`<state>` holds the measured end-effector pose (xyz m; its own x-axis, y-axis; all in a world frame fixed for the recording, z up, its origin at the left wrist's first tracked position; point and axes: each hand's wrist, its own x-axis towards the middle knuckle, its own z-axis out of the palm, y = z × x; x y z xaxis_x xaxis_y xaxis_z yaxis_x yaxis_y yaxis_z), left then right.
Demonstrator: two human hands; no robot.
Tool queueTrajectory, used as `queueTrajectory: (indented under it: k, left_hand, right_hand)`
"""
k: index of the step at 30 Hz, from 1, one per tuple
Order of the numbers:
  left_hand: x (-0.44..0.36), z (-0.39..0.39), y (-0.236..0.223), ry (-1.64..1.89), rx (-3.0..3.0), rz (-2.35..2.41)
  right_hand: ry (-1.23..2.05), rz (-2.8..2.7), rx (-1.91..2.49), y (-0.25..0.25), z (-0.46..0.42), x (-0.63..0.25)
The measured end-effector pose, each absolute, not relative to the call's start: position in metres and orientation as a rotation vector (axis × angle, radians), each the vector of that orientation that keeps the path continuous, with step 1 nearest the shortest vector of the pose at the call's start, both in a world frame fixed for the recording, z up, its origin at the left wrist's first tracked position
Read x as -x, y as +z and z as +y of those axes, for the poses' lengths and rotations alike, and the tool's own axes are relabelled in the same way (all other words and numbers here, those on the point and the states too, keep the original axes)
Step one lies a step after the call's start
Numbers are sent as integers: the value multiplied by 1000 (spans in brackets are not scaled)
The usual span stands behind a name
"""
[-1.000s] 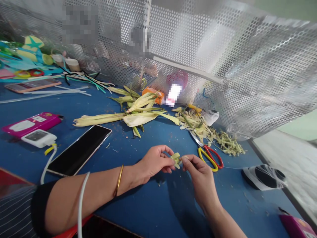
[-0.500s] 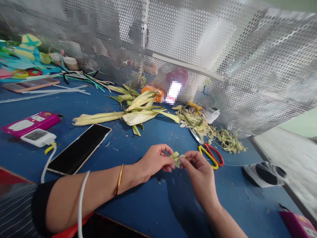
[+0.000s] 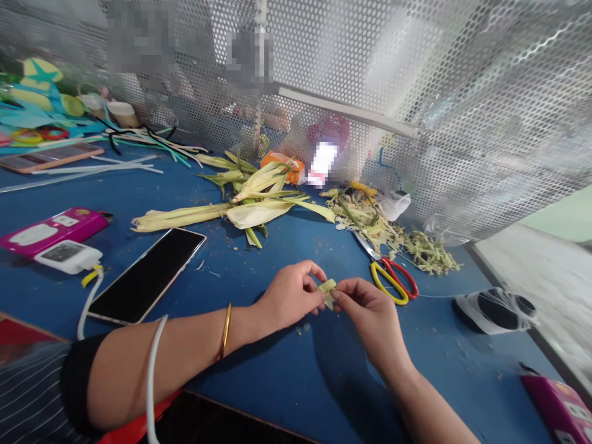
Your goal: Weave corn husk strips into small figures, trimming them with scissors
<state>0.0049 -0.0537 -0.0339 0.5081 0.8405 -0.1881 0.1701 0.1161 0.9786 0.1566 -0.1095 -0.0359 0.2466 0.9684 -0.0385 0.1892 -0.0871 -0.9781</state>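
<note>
A small folded piece of pale green leaf [image 3: 328, 290] is pinched between both hands just above the blue table [image 3: 287, 382]. My left hand [image 3: 289, 296] grips its left side with closed fingers; a gold bangle sits on that wrist. My right hand [image 3: 370, 314] pinches the right side with thumb and forefinger. Scissors with red and yellow handles [image 3: 391, 280] lie just beyond my right hand. A bundle of long pale leaves [image 3: 240, 206] lies further back.
A black phone [image 3: 145, 277] lies left of my hands, with a white power bank [image 3: 67, 256] and a pink case [image 3: 50, 225] beside it. Leaf trimmings [image 3: 398, 237] pile near the perforated metal screen [image 3: 416, 92]. A roll of clear thread [image 3: 497, 308] sits at right.
Both hands stay together on the leaf piece, with small finger movements working it. The view has shifted slightly, so everything sits a little higher in frame.
</note>
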Motion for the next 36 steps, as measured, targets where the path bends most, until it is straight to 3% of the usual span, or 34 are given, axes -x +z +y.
queueTrajectory:
  k: [10, 30, 36]
  left_hand:
    - [-4, -56, -39, 572, -1617, 974]
    - [0, -61, -24, 509, -1866, 946]
    - [-1, -58, -29, 444, -1674, 911]
  right_hand:
    - [602, -1330, 1658, -41, -115, -157]
    - [704, -1521, 1544, -38, -114, -156]
    - [665, -1583, 1545, -39, -115, -156]
